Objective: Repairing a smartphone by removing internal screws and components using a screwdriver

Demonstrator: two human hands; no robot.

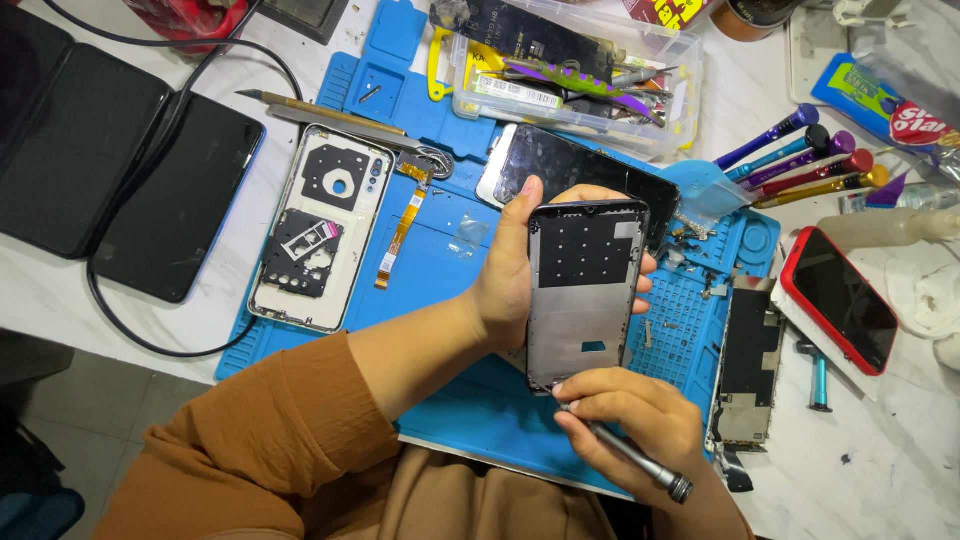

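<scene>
1. My left hand (pixel 508 285) is clamped around a phone frame (pixel 583 295), thumb up along its left edge and fingertips wrapped over the right edge, holding it upright above the blue mat (pixel 440 270).
2. My right hand (pixel 632 420) is closed on a grey screwdriver (pixel 628 452), its tip set at the bottom edge of the frame and its handle pointing back toward me.
3. Just behind the frame a dark phone screen (pixel 580 170) lies on the mat.
4. To the left on the mat lies an opened phone back (pixel 322 228) with a black plate inside, an orange flex cable (pixel 400 228) beside it.
5. To the right, a bare phone board assembly (pixel 748 365) sits at the mat's edge, with a red-cased phone (pixel 842 298) just beyond.
6. Further out, coloured screwdrivers (pixel 800 155) lie in a row at upper right, a clear plastic box (pixel 575 75) of tools stands at the top, and two dark phones (pixel 180 195) rest on the far left.
</scene>
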